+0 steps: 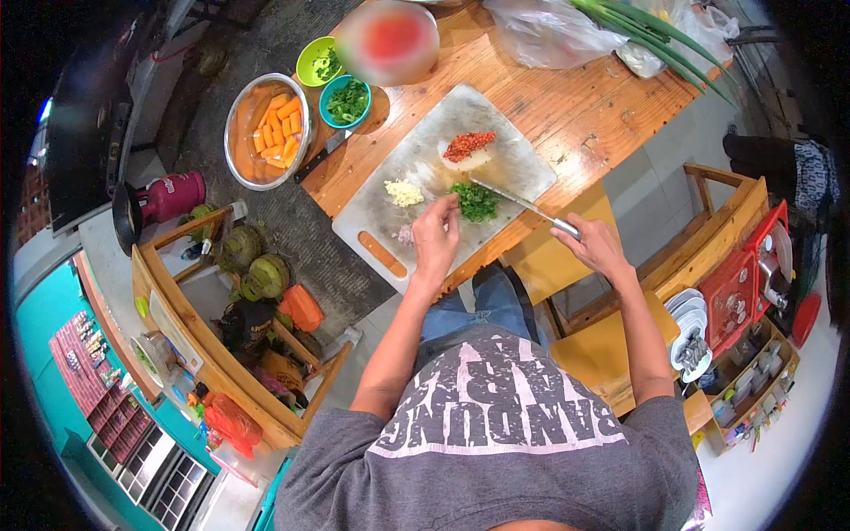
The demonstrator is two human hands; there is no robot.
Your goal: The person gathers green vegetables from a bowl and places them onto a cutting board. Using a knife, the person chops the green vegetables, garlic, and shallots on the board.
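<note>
My right hand is closed round the handle of a knife, whose blade lies over the white cutting board beside a pile of chopped green herbs. At the left edge of that pile is my left hand, its fingers bent and drawn together; whether a bit of herb is between them I cannot make out. Farther back on the board lies chopped red chili. Minced garlic forms a pale heap to the left, and a small pinkish heap sits near my left wrist.
A metal bowl of cut carrots, a lime-green bowl and a teal bowl of sliced greens stand left of the board. A second knife lies at the table edge. Plastic bags and long green onions are at the back right.
</note>
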